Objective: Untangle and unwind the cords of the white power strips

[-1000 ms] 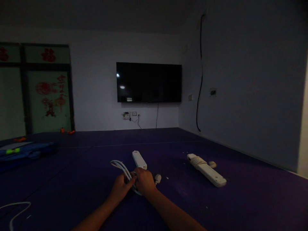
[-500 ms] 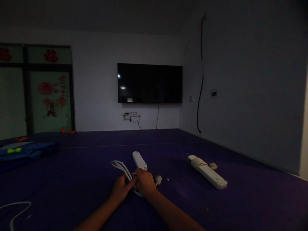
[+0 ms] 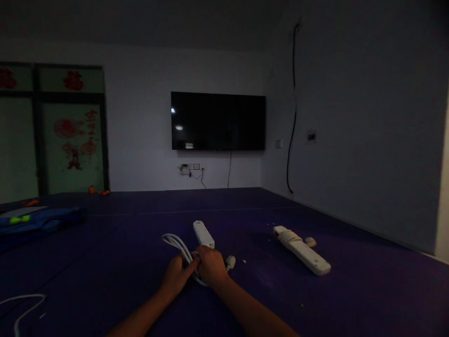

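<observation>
A looped white power cord (image 3: 177, 240) is gripped in my left hand (image 3: 177, 275), its loops sticking out above the fingers to the left. My right hand (image 3: 212, 267) is closed against the left one, on the same cord; its fingertips are hidden. Just beyond the hands a white power strip (image 3: 204, 234) lies on the purple surface (image 3: 147, 290). The plug (image 3: 230, 262) of a cord rests beside my right wrist. Off to the right is a second power strip (image 3: 308, 256) with its cord wound round one end and its plug (image 3: 310, 242) alongside.
Blue cloth (image 3: 52, 220) lies at the left, with a yellow-green item (image 3: 20, 219) on it. Another white cable (image 3: 30, 297) curves in at the lower left. Small orange objects (image 3: 103, 192) sit at the far edge. A television (image 3: 218, 121) hangs on the far wall.
</observation>
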Available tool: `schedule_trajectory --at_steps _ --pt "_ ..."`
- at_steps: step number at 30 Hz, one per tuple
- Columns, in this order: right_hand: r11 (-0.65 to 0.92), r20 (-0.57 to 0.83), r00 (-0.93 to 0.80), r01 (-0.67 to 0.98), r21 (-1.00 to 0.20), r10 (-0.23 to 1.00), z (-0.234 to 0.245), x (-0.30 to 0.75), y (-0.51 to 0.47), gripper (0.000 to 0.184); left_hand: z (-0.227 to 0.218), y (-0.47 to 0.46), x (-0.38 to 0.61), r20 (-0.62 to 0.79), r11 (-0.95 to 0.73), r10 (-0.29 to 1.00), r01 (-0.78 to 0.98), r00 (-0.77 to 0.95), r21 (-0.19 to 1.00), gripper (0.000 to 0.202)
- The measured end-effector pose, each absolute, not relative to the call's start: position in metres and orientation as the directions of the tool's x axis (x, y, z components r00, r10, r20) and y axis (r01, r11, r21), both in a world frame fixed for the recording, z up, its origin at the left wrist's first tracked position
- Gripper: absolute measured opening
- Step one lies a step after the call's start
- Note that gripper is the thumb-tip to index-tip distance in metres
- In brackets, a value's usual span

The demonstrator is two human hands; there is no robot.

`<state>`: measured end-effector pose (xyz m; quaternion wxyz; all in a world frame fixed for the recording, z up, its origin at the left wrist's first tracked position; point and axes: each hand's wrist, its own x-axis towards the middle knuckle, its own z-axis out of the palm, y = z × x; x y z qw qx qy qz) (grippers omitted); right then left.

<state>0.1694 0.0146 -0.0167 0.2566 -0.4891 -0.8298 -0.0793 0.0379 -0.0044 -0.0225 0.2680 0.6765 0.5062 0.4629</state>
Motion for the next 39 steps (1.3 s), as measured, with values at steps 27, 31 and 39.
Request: schedule_trajectory --at_steps 27,31,39 --pt "0.517 0.504 -0.395 0.847 -0.124 0.768 -0.0181 0.1699 0.0161 0.020 -0.0193 -0.0069 0.0365 0.370 -0.386 0.920 0.470 0.130 0.794 0.040" --pt "0.523 0.506 -0.402 0.844 -0.119 0.764 -0.0176 0.1700 0.0157 0.021 -0.0200 -0.0068 0.0361 0.361 -0.373 0.925 0.488 0.123 0.789 0.039" --pt "0.517 0.495 -0.402 0.848 -0.116 0.770 -0.0176 0.1700 0.0157 0.021 -0.0222 -0.0073 0.0366 0.364 -0.373 0.924 0.503 0.121 0.780 0.036"
